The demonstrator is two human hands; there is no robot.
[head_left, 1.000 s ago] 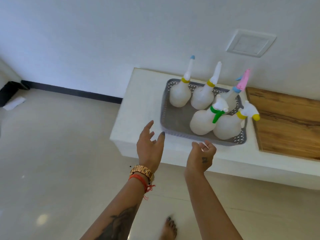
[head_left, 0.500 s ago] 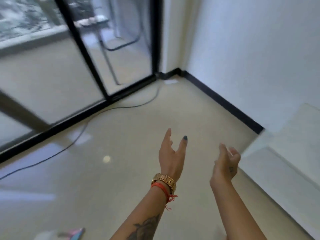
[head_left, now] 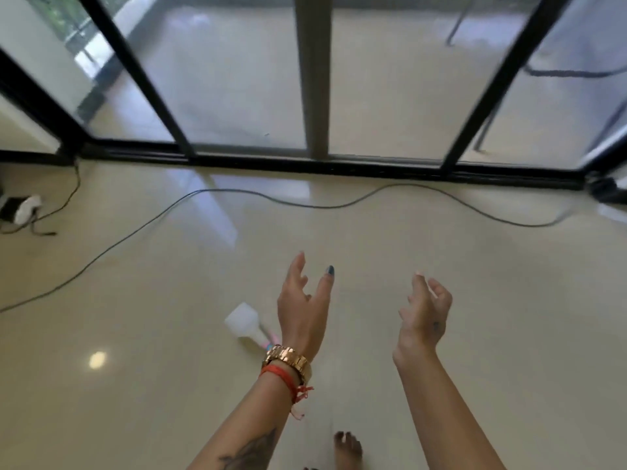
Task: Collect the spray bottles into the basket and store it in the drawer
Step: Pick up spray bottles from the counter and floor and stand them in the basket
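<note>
One white spray bottle [head_left: 245,321] with a pink and blue head lies on its side on the beige floor. My left hand [head_left: 303,308] hovers just right of it, fingers spread, holding nothing; my wrist hides part of the bottle's head. My right hand [head_left: 424,312] is raised further right, fingers loosely curled and apart, also holding nothing. The basket, the other bottles and the drawer are out of view.
A black-framed glass sliding door [head_left: 315,79] spans the far side. A grey cable [head_left: 305,203] snakes across the floor in front of it. A plug and adapter [head_left: 20,208] lie at the far left. My bare foot [head_left: 347,451] shows at the bottom.
The view has swung left, away from the white counter with the basket of bottles, to the floor by the glass door. The lone bottle came into view beside my left hand.
</note>
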